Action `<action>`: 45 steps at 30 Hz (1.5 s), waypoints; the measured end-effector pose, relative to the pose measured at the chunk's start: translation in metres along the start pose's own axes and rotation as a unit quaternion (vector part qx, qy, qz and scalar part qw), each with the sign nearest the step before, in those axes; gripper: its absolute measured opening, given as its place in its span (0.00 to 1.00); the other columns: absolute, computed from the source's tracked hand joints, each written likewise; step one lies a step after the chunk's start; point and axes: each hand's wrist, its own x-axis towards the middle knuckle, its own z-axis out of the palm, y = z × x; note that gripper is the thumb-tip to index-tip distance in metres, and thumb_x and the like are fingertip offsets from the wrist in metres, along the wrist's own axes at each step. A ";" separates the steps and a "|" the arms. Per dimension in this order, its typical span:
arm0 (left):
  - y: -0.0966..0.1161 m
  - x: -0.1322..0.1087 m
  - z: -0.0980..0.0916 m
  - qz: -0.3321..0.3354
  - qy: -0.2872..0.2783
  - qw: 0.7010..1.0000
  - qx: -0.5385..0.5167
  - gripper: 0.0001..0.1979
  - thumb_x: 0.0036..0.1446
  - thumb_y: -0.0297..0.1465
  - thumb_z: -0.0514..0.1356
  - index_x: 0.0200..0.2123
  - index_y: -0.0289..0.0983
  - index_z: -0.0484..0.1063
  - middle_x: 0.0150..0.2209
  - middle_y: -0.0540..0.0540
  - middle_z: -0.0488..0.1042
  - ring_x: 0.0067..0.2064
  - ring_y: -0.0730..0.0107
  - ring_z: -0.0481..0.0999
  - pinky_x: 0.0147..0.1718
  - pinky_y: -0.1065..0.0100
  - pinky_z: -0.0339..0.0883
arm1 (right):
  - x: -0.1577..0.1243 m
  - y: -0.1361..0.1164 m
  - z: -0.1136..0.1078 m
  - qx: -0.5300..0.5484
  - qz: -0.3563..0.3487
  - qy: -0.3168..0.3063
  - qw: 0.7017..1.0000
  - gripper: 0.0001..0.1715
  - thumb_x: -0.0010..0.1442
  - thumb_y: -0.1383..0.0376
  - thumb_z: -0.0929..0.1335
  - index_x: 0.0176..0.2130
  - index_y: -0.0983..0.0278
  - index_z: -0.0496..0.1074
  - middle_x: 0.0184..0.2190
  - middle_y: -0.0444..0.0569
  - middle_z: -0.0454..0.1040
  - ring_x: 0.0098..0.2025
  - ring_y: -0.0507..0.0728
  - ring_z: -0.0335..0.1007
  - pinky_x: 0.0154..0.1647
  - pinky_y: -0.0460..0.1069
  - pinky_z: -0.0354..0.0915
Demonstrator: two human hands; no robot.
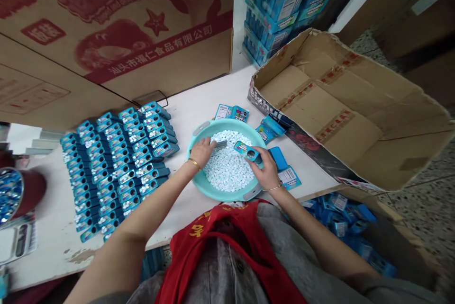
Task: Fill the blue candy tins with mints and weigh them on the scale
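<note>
Pinching a small blue cardboard carton in the right hand, dark round hole upward, over tiny white pellets in a round teal plastic basin, presumably for catching spills. Apparently gripping a flat grey strip in the left hand, just opposite.

"CARAMELO" on stacked blue boxes (carton: "delicious candy")

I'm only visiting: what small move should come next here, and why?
Perhaps lift some white candies with the grey scoop-like tool in the left hand toward the small blue box: the right hand holds it over the turquoise basin, the box's round hole looks dark, and many of the boxes lined up on the left show white candies in theirs.
</note>
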 end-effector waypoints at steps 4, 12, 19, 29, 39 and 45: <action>0.017 0.011 0.051 0.057 -0.014 0.997 -0.048 0.15 0.65 0.25 0.45 0.50 0.37 0.65 0.48 0.39 0.66 0.50 0.59 0.66 0.49 0.58 0.63 | 0.004 0.001 -0.005 0.001 0.025 0.017 1.000 0.21 0.59 0.60 0.68 0.52 0.59 0.66 0.46 0.53 0.73 0.49 0.61 0.70 0.50 0.57 0.67; 0.041 -0.021 0.084 0.153 -0.081 0.971 -0.163 0.20 0.55 0.18 0.50 0.51 0.34 0.65 0.49 0.39 0.70 0.48 0.62 0.69 0.50 0.62 0.63 | 0.008 0.011 -0.002 0.072 0.089 0.046 0.992 0.25 0.56 0.57 0.70 0.51 0.60 0.65 0.46 0.53 0.72 0.47 0.61 0.70 0.49 0.58 0.68; 0.030 -0.036 0.067 0.179 -0.106 0.929 -0.305 0.23 0.50 0.20 0.55 0.51 0.34 0.62 0.48 0.43 0.71 0.47 0.68 0.71 0.47 0.67 0.66 | 0.006 0.011 -0.002 0.083 0.077 0.022 0.993 0.24 0.57 0.58 0.70 0.51 0.60 0.65 0.47 0.53 0.71 0.49 0.61 0.69 0.51 0.58 0.67; 0.015 -0.063 -0.063 0.154 -0.017 0.964 -0.216 0.17 0.55 0.20 0.52 0.48 0.35 0.63 0.47 0.42 0.71 0.46 0.67 0.72 0.46 0.65 0.67 | 0.001 0.001 0.002 0.013 -0.028 -0.047 0.998 0.21 0.59 0.66 0.65 0.53 0.60 0.65 0.48 0.55 0.71 0.52 0.63 0.67 0.54 0.61 0.65; 0.092 -0.066 -0.126 0.083 -0.071 0.989 0.095 0.12 0.65 0.23 0.45 0.44 0.30 0.67 0.39 0.37 0.72 0.42 0.58 0.75 0.36 0.61 0.68 | -0.005 -0.006 0.017 0.020 -0.051 -0.065 0.996 0.27 0.56 0.71 0.63 0.55 0.58 0.64 0.50 0.54 0.70 0.54 0.63 0.65 0.58 0.63 0.63; 0.077 -0.066 -0.119 0.129 -0.057 0.983 0.117 0.13 0.65 0.23 0.45 0.42 0.31 0.69 0.39 0.38 0.72 0.43 0.56 0.73 0.37 0.60 0.66 | -0.005 -0.001 0.017 0.018 -0.048 -0.071 0.996 0.28 0.55 0.72 0.62 0.55 0.60 0.63 0.51 0.55 0.69 0.55 0.63 0.65 0.58 0.63 0.63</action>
